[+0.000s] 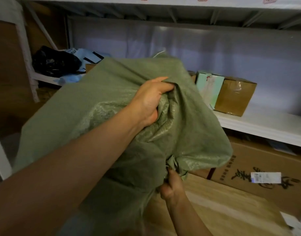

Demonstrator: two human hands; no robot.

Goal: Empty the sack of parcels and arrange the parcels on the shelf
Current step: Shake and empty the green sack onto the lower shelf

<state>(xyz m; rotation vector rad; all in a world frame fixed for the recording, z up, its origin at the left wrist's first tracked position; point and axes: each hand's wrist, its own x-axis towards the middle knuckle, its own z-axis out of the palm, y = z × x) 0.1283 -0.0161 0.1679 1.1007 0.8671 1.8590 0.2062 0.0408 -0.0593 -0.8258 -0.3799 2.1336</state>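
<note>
Here: green sack (pixel 98 106) held up mid-frame before the shelf (pixel 258 126). Left hand (pixel 151 99) bunches its upper cloth; right hand (pixel 172 186) at 6 o'clock pinches its lower edge. Boxes (pixel 235 96) at 3 o'clock on shelf.

The sack (pixel 112 108) is green woven plastic cloth, coarse and matt, with a faint sheen on its creases. Behind the sack, the shelf (pixel 265 126) is white painted metal, smooth. To the right of the sack stands a brown cardboard box (pixel 235 97), matt, with glossy clear tape. To the left of the sack lies a glossy black plastic bag (pixel 54 63). Below the sack, the floor (pixel 223 206) looks like pale smooth wood.
</note>
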